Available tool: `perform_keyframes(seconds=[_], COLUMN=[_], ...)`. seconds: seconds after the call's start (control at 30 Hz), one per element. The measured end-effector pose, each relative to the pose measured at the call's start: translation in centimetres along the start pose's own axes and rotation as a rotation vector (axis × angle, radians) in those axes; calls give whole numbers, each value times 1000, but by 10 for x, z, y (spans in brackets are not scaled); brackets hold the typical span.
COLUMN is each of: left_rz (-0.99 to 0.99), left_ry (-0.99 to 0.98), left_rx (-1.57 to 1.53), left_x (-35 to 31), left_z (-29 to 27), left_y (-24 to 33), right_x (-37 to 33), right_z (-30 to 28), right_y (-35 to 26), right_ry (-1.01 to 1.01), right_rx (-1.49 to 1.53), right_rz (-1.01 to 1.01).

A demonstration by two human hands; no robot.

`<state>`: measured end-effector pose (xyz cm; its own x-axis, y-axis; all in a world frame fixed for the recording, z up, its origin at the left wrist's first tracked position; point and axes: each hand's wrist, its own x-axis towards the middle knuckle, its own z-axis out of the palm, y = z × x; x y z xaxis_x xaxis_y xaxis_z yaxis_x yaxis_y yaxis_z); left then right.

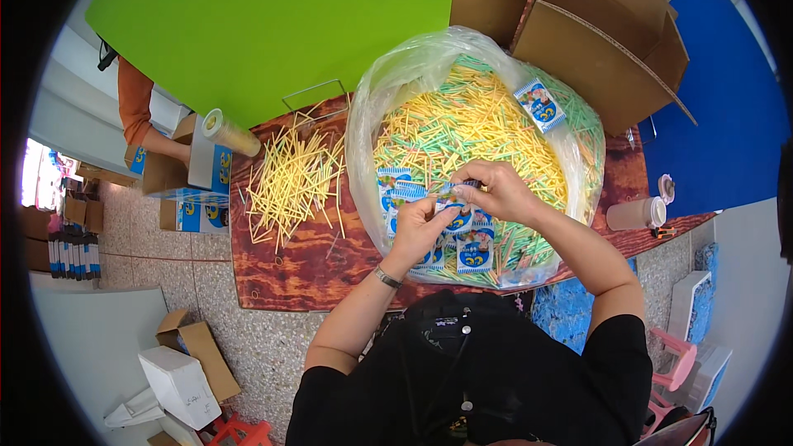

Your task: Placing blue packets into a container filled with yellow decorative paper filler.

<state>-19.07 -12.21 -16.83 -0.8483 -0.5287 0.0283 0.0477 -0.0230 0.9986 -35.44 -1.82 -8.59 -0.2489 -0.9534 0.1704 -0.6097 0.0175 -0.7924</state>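
Blue-and-white packets point(474, 251), small and rectangular, picture-printed, with striped ends

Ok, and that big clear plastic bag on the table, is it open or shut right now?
Open. The clear plastic bag has its mouth spread wide, baring the yellow and green sticks inside.

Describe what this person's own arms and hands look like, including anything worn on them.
The left hand and right hand are both gloveless. Short black sleeves end near the elbows, leaving the forearms uncovered. The left wrist wears a narrow, metallic-looking band; watch or bracelet, I cannot tell. No band shows on the right wrist.
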Motion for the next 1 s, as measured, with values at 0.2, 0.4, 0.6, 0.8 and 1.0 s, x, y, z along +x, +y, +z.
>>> perform_keyframes(seconds=[0.2,0.4,0.6,0.8,1.0], left_rz=[-71,-97,-143,-177,-79], left_ry=[123,147,164,155,157], left_rx=[109,174,108,147,220], left_x=[15,17,18,18,12], left_z=[-15,-12,-15,-18,-16], left_y=[4,-3,-8,3,11], right_x=[58,170,202,223,217], right_z=[-16,-50,-21,-3,-11], right_y=[54,196,221,209,217], right_ry=[-91,-17,31,-243,-154], right_rx=[216,-789,-879,-1075,-1109], right_rz=[69,174,380,454,389])
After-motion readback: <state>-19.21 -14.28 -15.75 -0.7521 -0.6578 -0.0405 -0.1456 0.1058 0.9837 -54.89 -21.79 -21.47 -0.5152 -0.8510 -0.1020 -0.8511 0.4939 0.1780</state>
